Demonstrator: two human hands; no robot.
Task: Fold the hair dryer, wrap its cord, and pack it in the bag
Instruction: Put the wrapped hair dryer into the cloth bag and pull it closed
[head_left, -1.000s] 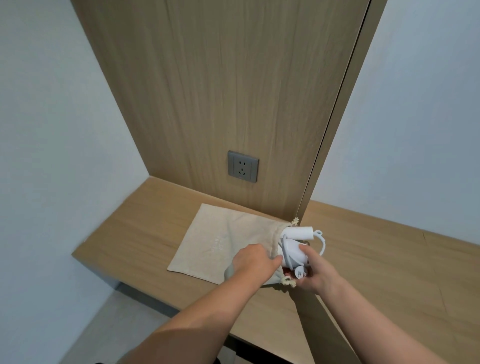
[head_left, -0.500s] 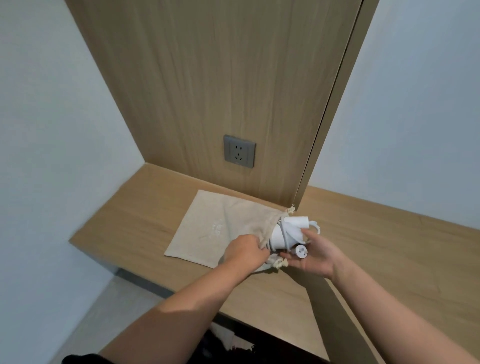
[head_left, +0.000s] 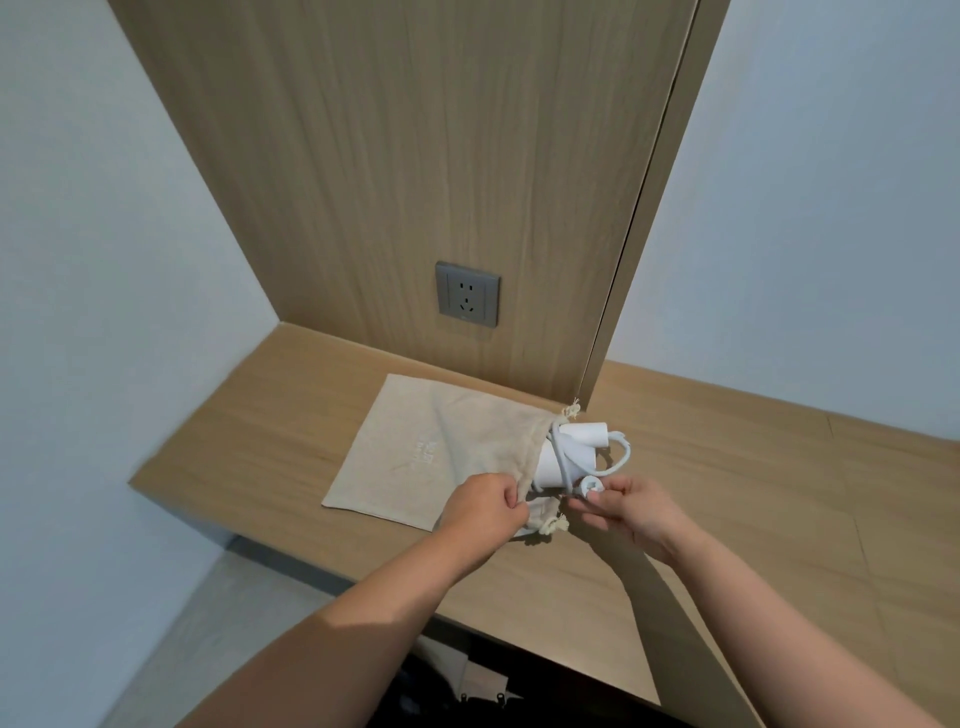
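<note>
Left hand (head_left: 483, 512) is pinching the limp cloth bag (head_left: 441, 447) at its mouth; right hand (head_left: 631, 512) is gripping the plug (head_left: 592, 487). The hair dryer (head_left: 571, 457) is lying half inside: rigid, smooth, probably light, and best held by its body with the springy cord (head_left: 621, 452) pinned.

Within the last second the hair dryer (head_left: 563, 465) went from lying mostly outside the bag (head_left: 441, 447) to sitting partly inside its mouth, the beige cloth drawn over its left end. The left hand (head_left: 485, 512), which had lain across the opening, shifted to the mouth's lower edge and pinched the cloth. The right hand (head_left: 631, 512) left the dryer's body and drew back toward the lower right, its fingers (head_left: 618, 487) closing on the round plug (head_left: 592, 487).
</note>
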